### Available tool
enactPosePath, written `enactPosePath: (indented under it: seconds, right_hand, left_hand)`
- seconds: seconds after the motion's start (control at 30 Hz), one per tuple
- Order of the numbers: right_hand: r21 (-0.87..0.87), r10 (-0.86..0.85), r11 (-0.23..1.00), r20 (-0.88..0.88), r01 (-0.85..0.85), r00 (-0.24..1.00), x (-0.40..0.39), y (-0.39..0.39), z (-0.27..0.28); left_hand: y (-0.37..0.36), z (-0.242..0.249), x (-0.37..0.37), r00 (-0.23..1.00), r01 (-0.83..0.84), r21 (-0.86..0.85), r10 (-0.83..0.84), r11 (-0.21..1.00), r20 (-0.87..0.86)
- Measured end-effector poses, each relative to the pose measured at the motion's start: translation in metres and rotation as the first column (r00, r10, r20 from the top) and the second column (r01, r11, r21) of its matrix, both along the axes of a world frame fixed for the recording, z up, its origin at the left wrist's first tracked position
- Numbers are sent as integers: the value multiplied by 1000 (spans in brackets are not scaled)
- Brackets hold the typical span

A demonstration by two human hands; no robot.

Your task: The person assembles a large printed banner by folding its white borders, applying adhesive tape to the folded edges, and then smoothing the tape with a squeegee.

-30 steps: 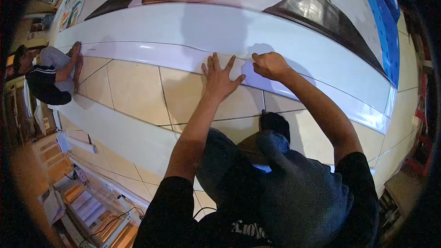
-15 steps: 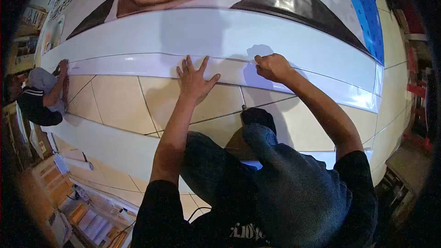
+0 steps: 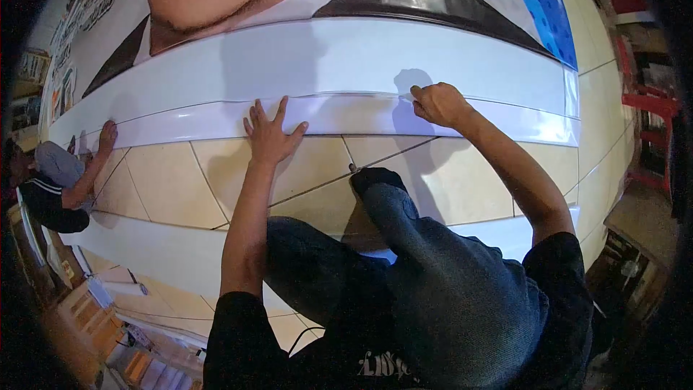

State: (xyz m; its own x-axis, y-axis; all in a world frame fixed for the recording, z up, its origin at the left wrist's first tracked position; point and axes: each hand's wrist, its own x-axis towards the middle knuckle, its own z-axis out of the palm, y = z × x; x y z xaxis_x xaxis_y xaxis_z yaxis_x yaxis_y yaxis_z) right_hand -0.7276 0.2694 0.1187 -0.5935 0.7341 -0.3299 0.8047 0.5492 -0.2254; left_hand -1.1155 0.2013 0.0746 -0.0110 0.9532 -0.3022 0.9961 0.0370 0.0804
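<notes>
The left hand (image 3: pixel 268 133) is pressing flat with fingers spread on the glossy white strip (image 3: pixel 339 117) at the near edge of the big printed banner (image 3: pixel 346 50), which is lying on the tiled floor (image 3: pixel 216 173), while the right hand (image 3: pixel 438 105) is pinching closed on that strip's upper edge. Judging by the lie, the work looks partway along, with strip running on to both sides; one banner, and a co-worker's hand (image 3: pixel 108 133) is holding the far left end.
</notes>
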Motion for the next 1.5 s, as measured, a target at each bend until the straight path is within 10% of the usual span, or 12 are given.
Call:
enactPosePath:
  seconds: [0.67, 0.93, 1.17, 1.5]
  right_hand:
    - [-36, -298, 954, -9, 297, 955, 128, -54, -30]
    - [-271, -725, 593, -589, 758, 357, 116, -108, -73]
    - [-389, -697, 547, -702, 741, 146, 114, -114, -73]
    - [-384, -627, 574, -774, 723, 88, 83, -96, -38]
  left_hand:
    - [-7, -7, -4, 1000, -3, 47, 3, 999, 3]
    - [-1, -18, -72, 953, -119, 194, 57, 974, 297]
    - [10, -4, -124, 980, 165, 83, -173, 983, 99]
    - [12, -28, -17, 980, -170, 48, 164, 984, 108]
